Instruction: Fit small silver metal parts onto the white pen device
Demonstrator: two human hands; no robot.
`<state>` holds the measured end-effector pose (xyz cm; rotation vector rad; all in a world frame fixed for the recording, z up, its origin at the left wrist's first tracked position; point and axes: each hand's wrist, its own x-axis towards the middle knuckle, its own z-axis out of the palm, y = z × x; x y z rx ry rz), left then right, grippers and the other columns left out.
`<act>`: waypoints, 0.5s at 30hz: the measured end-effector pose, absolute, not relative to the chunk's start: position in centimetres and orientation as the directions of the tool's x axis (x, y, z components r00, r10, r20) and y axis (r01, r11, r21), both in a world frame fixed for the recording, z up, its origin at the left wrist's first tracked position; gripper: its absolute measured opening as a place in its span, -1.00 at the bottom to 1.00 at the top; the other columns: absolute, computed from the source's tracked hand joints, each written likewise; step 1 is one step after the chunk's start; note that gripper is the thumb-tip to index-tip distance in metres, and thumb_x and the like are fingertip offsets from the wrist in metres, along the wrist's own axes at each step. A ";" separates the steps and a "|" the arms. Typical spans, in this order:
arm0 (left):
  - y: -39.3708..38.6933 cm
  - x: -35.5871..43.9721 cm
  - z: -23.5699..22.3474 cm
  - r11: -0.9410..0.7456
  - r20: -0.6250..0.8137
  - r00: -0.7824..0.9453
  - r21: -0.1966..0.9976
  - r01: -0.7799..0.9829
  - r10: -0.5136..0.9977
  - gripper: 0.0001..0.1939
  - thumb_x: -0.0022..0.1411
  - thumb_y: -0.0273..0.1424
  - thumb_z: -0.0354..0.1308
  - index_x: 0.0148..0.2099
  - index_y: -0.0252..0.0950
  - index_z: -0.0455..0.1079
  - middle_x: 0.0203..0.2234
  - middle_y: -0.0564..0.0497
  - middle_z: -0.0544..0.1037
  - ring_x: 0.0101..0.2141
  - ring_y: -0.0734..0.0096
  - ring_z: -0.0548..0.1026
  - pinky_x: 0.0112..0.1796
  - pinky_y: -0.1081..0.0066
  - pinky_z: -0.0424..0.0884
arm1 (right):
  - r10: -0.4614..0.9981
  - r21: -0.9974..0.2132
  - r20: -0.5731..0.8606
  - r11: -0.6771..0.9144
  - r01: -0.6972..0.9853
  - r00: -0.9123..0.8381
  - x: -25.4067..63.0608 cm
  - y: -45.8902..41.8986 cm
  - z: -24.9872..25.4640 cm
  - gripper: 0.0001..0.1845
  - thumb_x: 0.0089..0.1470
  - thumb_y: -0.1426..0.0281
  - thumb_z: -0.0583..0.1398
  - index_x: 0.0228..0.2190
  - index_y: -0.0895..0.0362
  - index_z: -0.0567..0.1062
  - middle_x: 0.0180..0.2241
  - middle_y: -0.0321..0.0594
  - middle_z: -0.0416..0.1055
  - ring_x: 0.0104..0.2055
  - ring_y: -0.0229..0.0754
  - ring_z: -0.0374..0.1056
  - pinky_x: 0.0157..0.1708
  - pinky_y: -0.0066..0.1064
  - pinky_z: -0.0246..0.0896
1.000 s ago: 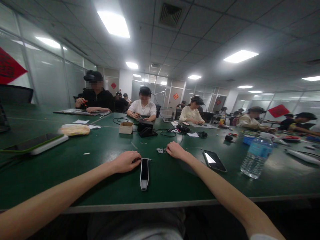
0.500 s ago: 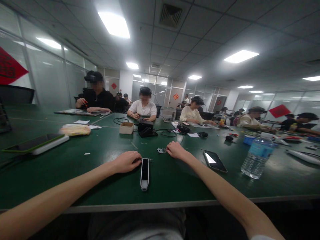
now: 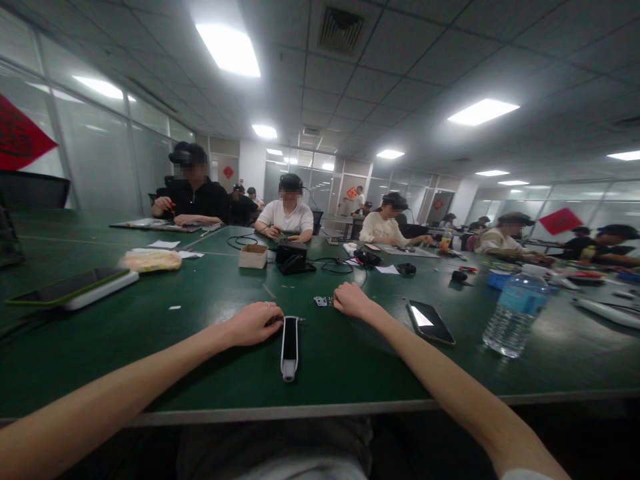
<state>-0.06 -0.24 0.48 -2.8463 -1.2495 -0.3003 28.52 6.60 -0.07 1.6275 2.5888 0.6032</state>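
Observation:
My left hand (image 3: 251, 324) rests on the green table (image 3: 165, 347), fingers curled against the far end of a slim black-and-white device (image 3: 289, 345) that lies pointing toward me. My right hand (image 3: 351, 299) lies knuckles up a little farther out, fingers curled under, right beside a small metal part (image 3: 321, 301). What its fingers hold, if anything, is hidden.
A phone (image 3: 429, 321) lies right of my right arm, and a water bottle (image 3: 515, 311) stands farther right. At left lie a green-edged tablet (image 3: 67, 287) and a wrapped bundle (image 3: 149, 260). A small box (image 3: 253, 255), a black device (image 3: 293, 257) and cables sit mid-table. Several people work along the far side.

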 end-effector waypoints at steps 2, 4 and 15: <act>-0.3 0.0 0.6 -0.678 0.177 0.660 0.064 0.732 0.730 -0.72 0.31 -0.32 -0.08 -0.12 -0.28 0.42 -0.25 -0.08 0.52 -0.28 0.30 0.47 -0.27 0.37 0.35 | 0.864 0.346 0.194 0.382 0.857 -0.464 28.5 6.6 -0.2 -0.71 0.16 0.42 0.04 -0.31 0.25 0.54 -0.22 0.08 0.49 -0.14 -0.01 0.35 -0.18 -0.30 0.08; -0.4 0.0 0.7 -0.679 0.173 0.662 0.067 0.731 0.729 -0.72 0.31 -0.32 -0.08 -0.12 -0.28 0.42 -0.25 -0.08 0.52 -0.27 0.29 0.47 -0.26 0.37 0.36 | 0.857 0.356 0.202 0.386 0.851 -0.473 28.5 6.6 -0.3 -0.71 0.16 0.41 0.03 -0.30 0.26 0.53 -0.20 0.08 0.48 -0.13 -0.01 0.33 -0.16 -0.29 0.07; -0.1 -0.2 0.4 -0.686 0.178 0.667 0.073 0.724 0.723 -0.74 0.32 -0.32 -0.06 -0.11 -0.27 0.41 -0.26 -0.07 0.51 -0.29 0.31 0.47 -0.29 0.39 0.33 | 0.848 0.341 0.183 0.420 0.841 -0.497 28.5 6.1 0.1 -0.72 0.18 0.42 0.02 -0.31 0.24 0.52 -0.21 0.04 0.47 -0.12 -0.03 0.31 -0.15 -0.29 0.06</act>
